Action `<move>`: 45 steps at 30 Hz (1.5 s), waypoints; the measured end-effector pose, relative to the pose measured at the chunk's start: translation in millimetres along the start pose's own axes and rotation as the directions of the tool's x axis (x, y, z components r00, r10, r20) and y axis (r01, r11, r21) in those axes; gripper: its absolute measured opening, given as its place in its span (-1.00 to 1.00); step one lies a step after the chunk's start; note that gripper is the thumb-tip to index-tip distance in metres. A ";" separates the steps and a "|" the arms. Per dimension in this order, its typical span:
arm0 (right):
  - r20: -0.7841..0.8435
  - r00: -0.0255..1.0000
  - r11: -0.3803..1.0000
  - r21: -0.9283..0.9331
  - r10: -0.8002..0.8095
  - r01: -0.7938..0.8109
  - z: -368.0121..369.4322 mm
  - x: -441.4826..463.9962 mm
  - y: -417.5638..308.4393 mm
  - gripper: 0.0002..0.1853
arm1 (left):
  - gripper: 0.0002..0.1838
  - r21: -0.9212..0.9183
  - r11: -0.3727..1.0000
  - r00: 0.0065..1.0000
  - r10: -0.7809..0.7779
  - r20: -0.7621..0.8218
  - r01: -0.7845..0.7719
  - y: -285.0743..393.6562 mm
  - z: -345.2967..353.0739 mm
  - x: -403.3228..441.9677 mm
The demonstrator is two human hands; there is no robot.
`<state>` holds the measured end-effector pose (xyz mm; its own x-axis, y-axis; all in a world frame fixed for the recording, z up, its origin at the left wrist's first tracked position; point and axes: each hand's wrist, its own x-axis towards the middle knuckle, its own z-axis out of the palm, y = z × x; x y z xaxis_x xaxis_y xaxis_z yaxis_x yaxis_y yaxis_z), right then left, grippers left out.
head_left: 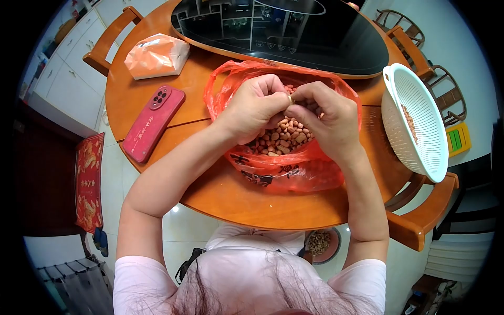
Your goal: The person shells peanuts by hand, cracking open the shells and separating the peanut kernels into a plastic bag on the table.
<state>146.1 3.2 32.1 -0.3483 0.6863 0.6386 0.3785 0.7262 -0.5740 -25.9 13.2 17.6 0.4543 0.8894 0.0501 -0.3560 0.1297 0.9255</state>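
A red plastic bag [320, 173] lies wide open on the table, full of unshelled peanuts [283, 139]. Over it, my left hand [257, 107] and my right hand [331, 113] meet, both closed in a pinch. Between the fingertips is a small pale peanut [291, 98], mostly covered by them. My right hand's lower fingers are curled, and whether they hold anything else cannot be seen. On the right stands a white colander [401, 126], tilted, with shelled peanuts [408, 123] inside.
A black glass turntable [283, 39] covers the back of the wooden table [252, 212]. To the left lie a tissue pack [157, 56] and a red phone [155, 123]. A bin [332, 252] of shells stands on the floor. Chairs [422, 215] surround the table.
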 end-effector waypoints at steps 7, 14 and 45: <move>0.095 0.991 0.955 0.273 0.092 -0.115 -0.2 0.5 11.6 -0.72 | -0.95 0.008 1.000 1.000 -0.001 -0.028 0.002 -3.6 -5.2 4.1; 0.259 0.904 0.640 0.641 0.340 -0.424 -11.2 3.4 20.8 -0.80 | -0.93 -0.040 0.999 0.998 0.022 -0.061 -0.025 1.5 -2.3 5.5; -0.050 0.987 0.988 -0.039 -0.152 0.150 -10.3 7.8 9.1 -0.83 | -0.89 0.185 0.976 0.990 0.125 -0.061 -0.112 1.9 -2.4 8.4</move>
<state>155.7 14.8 37.1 -0.3581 0.5646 0.7436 0.3547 0.8190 -0.4511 -24.7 22.0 18.9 0.3559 0.9236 0.1423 -0.2470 -0.0539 0.9675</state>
